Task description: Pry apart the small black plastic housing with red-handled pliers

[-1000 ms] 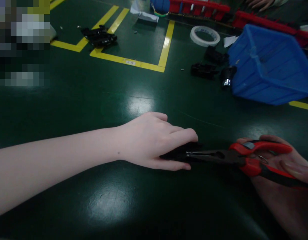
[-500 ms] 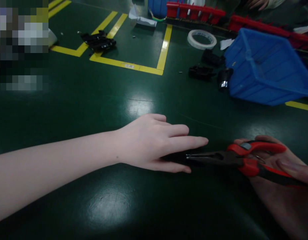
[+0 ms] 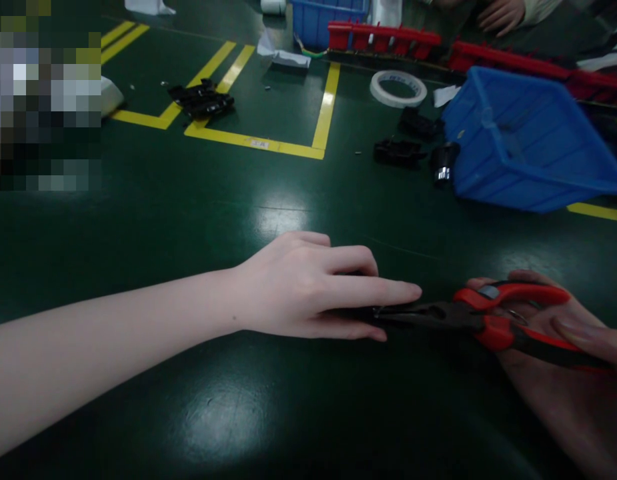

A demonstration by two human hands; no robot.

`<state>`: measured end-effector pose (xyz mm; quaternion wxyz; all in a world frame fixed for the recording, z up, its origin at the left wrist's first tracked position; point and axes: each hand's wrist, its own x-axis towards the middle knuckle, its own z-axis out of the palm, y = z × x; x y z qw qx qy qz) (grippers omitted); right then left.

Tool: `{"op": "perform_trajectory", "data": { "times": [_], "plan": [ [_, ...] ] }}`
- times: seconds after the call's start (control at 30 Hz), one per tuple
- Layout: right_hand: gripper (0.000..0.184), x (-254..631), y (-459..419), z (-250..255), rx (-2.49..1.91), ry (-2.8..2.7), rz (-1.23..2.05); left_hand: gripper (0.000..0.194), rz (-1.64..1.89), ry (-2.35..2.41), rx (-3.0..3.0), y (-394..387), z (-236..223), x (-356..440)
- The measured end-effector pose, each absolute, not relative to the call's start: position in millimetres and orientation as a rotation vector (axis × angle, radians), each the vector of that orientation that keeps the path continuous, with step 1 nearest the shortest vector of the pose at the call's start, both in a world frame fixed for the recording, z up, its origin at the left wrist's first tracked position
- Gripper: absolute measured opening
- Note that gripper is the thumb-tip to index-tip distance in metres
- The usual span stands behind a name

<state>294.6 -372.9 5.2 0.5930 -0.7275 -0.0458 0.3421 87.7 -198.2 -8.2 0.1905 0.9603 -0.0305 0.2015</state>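
My right hand [image 3: 548, 373] is wrapped around the red and black handles of needle-nose pliers [image 3: 453, 316], whose jaws point left. The plier tips reach between the thumb and index finger of my left hand [image 3: 303, 287], where a small shiny bit of metal shows. My left hand is closed, back upward, on a small black part [image 3: 353, 313] that is mostly hidden under the fingers. Its index finger stretches along the top of the plier jaws, and the thumb lies below them. Whether the jaws grip the metal bit cannot be made out.
Right of centre stands a blue bin [image 3: 533, 147], with a black cylinder [image 3: 444, 163] and black plastic parts [image 3: 399, 152] beside it. Behind lie a tape roll [image 3: 398, 89] and red racks [image 3: 383, 41]. More black parts [image 3: 201, 100] sit far left. Another person's hand [image 3: 502, 16] rests at the back.
The view has tilted up slightly, so the background sits lower. My left fingers have come a little closer around the plier tips. My right hand keeps its grip on the pliers.
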Motion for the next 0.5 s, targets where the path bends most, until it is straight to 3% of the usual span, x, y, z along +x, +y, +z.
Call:
{"op": "perform_trajectory", "data": {
  "times": [0.2, 0.5],
  "plan": [
    [0.038, 300.0, -376.9, -0.8, -1.614, -0.046, 0.73, 0.037, 0.661, -0.085, 2.683, -199.3, -11.5, 88.2],
    [0.057, 294.4, -371.0, 3.2, -1.667, -0.046, 0.765, 0.038, 0.698, -0.088, 2.725, -200.1, -12.3, 88.0]
  ]
}}
